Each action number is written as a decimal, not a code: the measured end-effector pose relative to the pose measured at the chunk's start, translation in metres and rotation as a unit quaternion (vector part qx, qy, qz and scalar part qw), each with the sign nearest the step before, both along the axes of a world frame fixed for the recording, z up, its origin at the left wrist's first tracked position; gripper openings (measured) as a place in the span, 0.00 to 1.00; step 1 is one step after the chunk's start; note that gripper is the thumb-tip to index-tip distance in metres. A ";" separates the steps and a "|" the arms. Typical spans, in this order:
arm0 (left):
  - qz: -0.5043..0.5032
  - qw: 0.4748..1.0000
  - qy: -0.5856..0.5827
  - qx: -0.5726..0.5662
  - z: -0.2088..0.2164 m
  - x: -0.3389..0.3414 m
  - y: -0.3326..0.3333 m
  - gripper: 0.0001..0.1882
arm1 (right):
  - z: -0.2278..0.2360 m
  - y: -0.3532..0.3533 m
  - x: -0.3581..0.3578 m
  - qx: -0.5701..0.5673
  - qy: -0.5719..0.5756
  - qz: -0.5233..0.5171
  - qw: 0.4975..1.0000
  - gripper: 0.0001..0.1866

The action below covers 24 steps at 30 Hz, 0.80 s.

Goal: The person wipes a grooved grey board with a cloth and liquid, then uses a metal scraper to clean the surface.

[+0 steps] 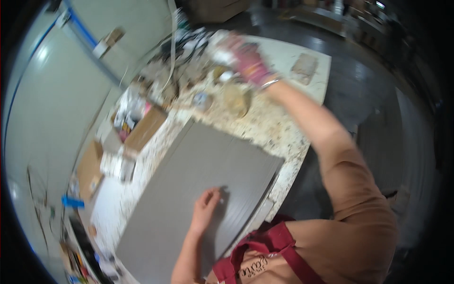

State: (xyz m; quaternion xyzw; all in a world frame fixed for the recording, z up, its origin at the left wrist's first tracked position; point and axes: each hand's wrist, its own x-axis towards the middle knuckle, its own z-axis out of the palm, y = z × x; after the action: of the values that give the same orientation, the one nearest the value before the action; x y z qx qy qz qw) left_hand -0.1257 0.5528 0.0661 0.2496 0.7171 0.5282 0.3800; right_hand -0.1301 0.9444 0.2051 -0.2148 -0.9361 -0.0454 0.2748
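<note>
A large grey board [203,161], its surface finely ridged, lies across the near part of the worktable. Over it is my bare left hand [206,201], its fingers curled together; what they hold, if anything, does not show. My right arm reaches to the far end of the table. There my right hand [250,61], in a pink glove, is smeared by motion beside a whitish bundle [222,53], so its grip cannot be made out. Just nearer than that hand stand a yellowish, bag-like container [236,100] and a small round bluish-white tub [202,101].
Along the left side are an open cardboard box [145,128] with packets and a white block-like pack [117,166]. Cables and plastic [182,66] crowd the far left by the wall. A flat brownish piece [305,67] lies near the far right corner of the stained table [288,137].
</note>
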 end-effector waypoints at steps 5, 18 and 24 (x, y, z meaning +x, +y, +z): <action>-0.119 0.992 0.041 0.013 -0.003 -0.023 0.047 0.16 | -0.086 -0.011 -0.066 -0.042 -0.061 0.069 0.995 0.38; -0.192 0.847 0.487 0.088 -0.072 -0.131 0.297 0.34 | -0.143 -0.044 0.065 -0.149 0.204 0.056 0.966 0.33; -0.175 0.785 0.583 0.118 -0.048 -0.076 0.306 0.39 | -0.155 -0.069 0.139 -0.538 0.447 0.040 0.714 0.27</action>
State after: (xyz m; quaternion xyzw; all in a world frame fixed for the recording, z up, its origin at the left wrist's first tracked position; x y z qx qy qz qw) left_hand -0.2016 0.8583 0.0184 0.6740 0.6782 0.2871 -0.0568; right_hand 0.0087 0.8754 0.0502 -0.2840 -0.5785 0.5778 0.5009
